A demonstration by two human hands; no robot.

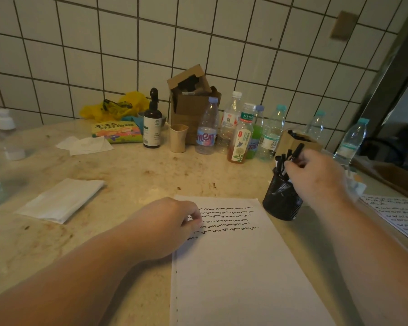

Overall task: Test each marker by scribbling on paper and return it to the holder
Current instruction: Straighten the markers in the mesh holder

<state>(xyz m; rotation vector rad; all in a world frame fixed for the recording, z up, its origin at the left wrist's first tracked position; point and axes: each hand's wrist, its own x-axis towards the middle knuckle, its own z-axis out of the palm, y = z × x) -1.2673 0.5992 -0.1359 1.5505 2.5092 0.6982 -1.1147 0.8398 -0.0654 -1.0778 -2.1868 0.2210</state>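
The scene is viewed by a single wide-angle head camera, aimed forward and down from close above a table (127, 175), with both forearms seen entering from the bottom edge, a tiled wall (198, 43) met behind, and no second view given.

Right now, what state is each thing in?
Paper: flat, several scribbled lines at the top.
Holder: upright, markers inside.
Marker: gripped by right hand above holder.
Left hand: pressing on paper's edge.
Cardboard box: open.
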